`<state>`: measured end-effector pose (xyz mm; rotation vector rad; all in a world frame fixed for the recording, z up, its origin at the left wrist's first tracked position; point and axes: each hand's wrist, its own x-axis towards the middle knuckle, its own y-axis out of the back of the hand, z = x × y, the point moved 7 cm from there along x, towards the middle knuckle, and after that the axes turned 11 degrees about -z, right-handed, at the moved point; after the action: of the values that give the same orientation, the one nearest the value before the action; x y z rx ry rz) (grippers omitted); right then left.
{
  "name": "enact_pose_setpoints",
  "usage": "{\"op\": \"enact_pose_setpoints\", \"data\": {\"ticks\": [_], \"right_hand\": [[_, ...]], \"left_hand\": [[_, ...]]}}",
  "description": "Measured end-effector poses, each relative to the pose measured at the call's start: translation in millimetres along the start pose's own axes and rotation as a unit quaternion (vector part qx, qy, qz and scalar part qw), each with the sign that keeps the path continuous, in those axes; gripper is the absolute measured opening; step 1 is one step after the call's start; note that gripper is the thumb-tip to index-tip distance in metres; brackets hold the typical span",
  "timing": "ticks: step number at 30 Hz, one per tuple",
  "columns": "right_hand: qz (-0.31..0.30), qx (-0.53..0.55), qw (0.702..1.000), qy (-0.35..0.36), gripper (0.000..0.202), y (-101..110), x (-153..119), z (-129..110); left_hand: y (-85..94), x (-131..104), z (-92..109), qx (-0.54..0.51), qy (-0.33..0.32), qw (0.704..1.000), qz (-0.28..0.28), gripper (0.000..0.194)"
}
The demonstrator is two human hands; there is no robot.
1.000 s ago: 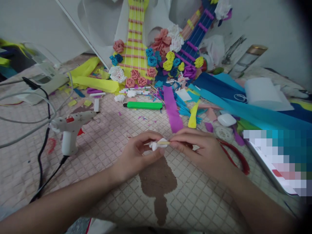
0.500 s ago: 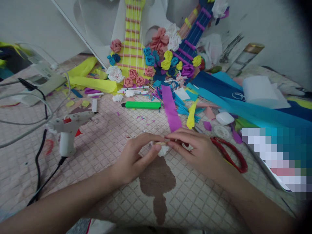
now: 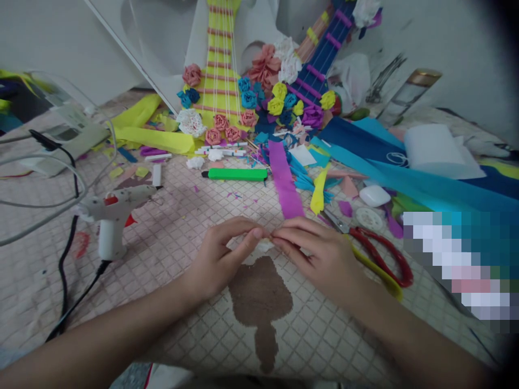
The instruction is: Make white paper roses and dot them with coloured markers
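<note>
My left hand (image 3: 227,254) and my right hand (image 3: 314,246) meet over the table, fingertips almost touching. Both are closed in a pinch on a small piece of white crumpled paper (image 3: 265,246), which shows just below the fingertips; most of it is hidden by the fingers. Beyond my right hand lies a strip of purple crepe paper (image 3: 286,181). Red-handled scissors (image 3: 385,254) rest beside my right hand, with a yellow edge of something partly under them. A green marker-like cutter (image 3: 237,174) lies ahead of my hands.
A white glue gun (image 3: 113,216) with a black cord stands at left. Guitar shapes in yellow (image 3: 221,81) and blue (image 3: 320,59), trimmed with paper flowers, lean at the back. Blue crepe paper (image 3: 381,167), a white roll (image 3: 433,148), a glass jar (image 3: 409,97) and colourful scraps occupy the right.
My fingertips have drawn closer together around the white paper, and less of it shows. My right hand has shifted slightly left, uncovering more of the scissors and the yellow edge.
</note>
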<state>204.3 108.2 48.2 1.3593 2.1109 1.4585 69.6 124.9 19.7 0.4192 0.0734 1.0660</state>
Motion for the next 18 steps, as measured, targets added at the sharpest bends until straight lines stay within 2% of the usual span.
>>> {"op": "enact_pose_setpoints", "data": {"ticks": [9, 13, 18], "right_hand": [[-0.012, 0.002, 1.000, -0.021, 0.016, -3, -1, 2], [-0.012, 0.040, 0.998, -0.042, 0.014, -4, 1, 6], [-0.087, 0.142, 0.981, -0.099, 0.015, -12, 3, 12]], "left_hand": [[0.3, -1, -2, 0.022, 0.033, 0.999, 0.005, 0.013], [-0.6, -1, 0, 0.073, 0.015, 0.997, 0.003, 0.013], [-6.6, -2, 4, 0.117, -0.046, 0.992, -0.010, 0.011]]}}
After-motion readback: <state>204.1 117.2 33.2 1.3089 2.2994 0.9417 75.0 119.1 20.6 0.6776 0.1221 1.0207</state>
